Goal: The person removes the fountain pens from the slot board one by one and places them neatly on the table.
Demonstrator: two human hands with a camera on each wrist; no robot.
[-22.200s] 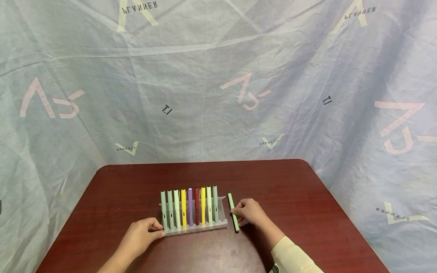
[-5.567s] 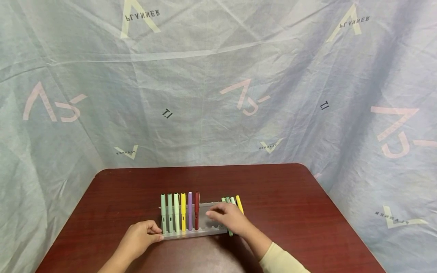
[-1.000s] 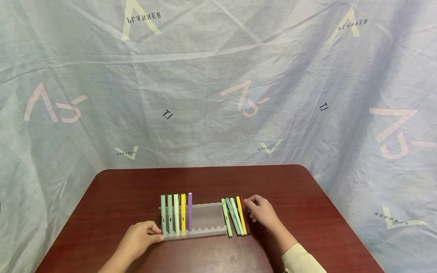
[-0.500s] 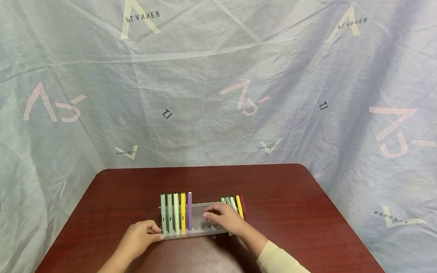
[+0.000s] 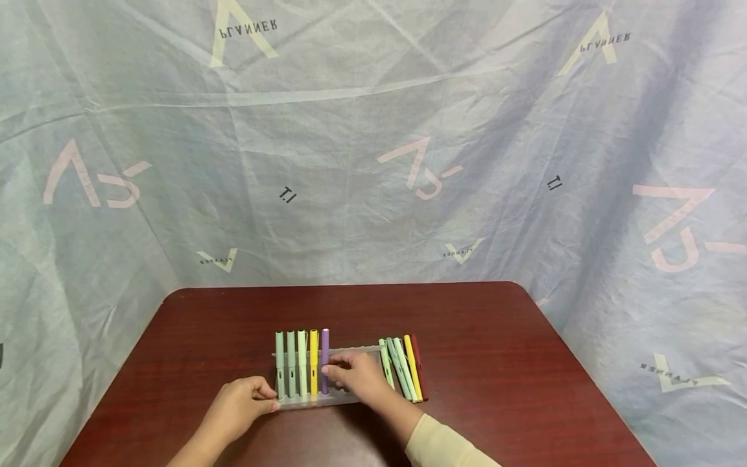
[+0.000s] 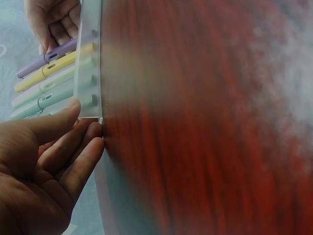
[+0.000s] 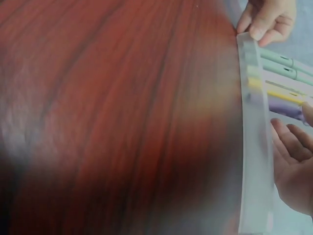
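A translucent pen rack (image 5: 303,400) lies on the dark red table (image 5: 496,363). Its left half carries three green pens (image 5: 290,360), a yellow one (image 5: 313,360) and a purple pen (image 5: 324,347). My left hand (image 5: 242,402) pinches the rack's left end, thumb on top and fingers under the rack (image 6: 90,58). My right hand (image 5: 356,376) reaches across the bare right half of the rack, and its thumb and fingertips close on the purple pen (image 7: 286,110) near its lower part. Several loose pens (image 5: 403,370) lie side by side just right of the rack.
The loose pens end in a dark red pen (image 5: 417,363) on the right. A wrinkled pale sheet (image 5: 373,162) hangs behind and beside the table. The table's far edge and rounded right corner (image 5: 519,288) are in view.
My right hand moved left from the loose pens, across the rack, to the purple pen. Earlier the dark red pen left the rack and joined the loose row. My left hand stayed put.
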